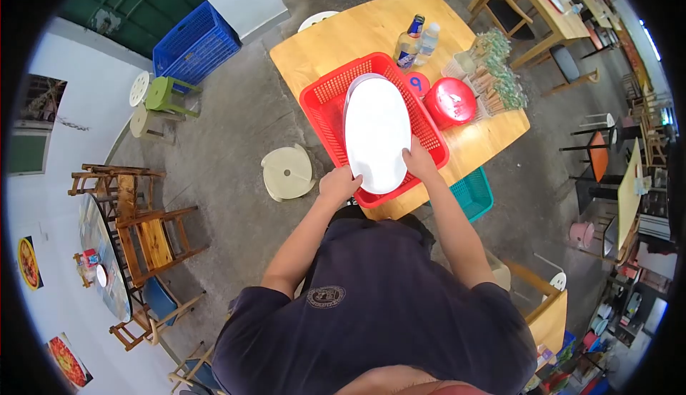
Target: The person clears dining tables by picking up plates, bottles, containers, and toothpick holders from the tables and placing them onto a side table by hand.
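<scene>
A white oval plate (377, 132) lies over a red plastic basket (320, 97), with the rim of at least one more plate showing beneath it. My left hand (339, 183) is closed on the lower left edge of the plate. On the lower right edge, my right hand (419, 159) grips the same plate. The basket rests on a wooden table (325, 48). Right of the basket are a red round container (451, 102) and a red disc marked 9 (416, 82). Whatever lies deeper in the basket is hidden by the plates.
A glass bottle (409, 42) and a clear bottle (427, 43) stand behind the basket, near green-topped sticks (496, 73). A cream stool (287, 173) is left of the table. A teal basket (472, 193) sits low at the right. Blue crate (196, 46) at upper left.
</scene>
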The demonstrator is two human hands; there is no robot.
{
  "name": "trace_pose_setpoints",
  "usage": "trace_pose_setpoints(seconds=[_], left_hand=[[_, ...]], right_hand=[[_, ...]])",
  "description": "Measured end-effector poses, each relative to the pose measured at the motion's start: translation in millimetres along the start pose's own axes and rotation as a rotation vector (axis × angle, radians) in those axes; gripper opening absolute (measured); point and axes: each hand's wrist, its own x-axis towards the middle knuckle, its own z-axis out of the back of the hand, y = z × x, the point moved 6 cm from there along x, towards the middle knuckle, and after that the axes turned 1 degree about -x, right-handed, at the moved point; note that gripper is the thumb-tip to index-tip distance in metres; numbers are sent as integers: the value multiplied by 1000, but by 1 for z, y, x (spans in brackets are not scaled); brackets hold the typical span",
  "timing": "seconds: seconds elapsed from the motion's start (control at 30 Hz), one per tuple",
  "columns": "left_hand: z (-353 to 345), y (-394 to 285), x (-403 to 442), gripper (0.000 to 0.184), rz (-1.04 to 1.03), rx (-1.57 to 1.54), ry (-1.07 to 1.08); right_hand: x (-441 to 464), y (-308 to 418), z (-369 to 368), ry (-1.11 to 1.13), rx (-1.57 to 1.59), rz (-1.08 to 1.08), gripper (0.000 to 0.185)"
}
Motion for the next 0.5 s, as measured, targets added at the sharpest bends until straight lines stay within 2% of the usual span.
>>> trace_pose_setpoints(seconds=[0.07,0.17,0.27,0.37,0.47,0.5], left_hand=[[8,-7,-1,36,16,17,0],[-14,7,22,37,4,-3,120],[-11,4,25,36,52,-114,343],[-7,6,22,36,83,-337,423],[1,6,11,32,12,-455,346],[7,6,8,29,-107,-459,218]], right_hand=[[1,3,1,20,-38,-101,46],[1,13,8,2,-109,-82,49],[3,2,-1,50,-222,-159,54],[4,7,-4,82,-274,-198,55],[7,6,-10,116,-332,-214,59],[9,4,-11,93,-336,-208,58]])
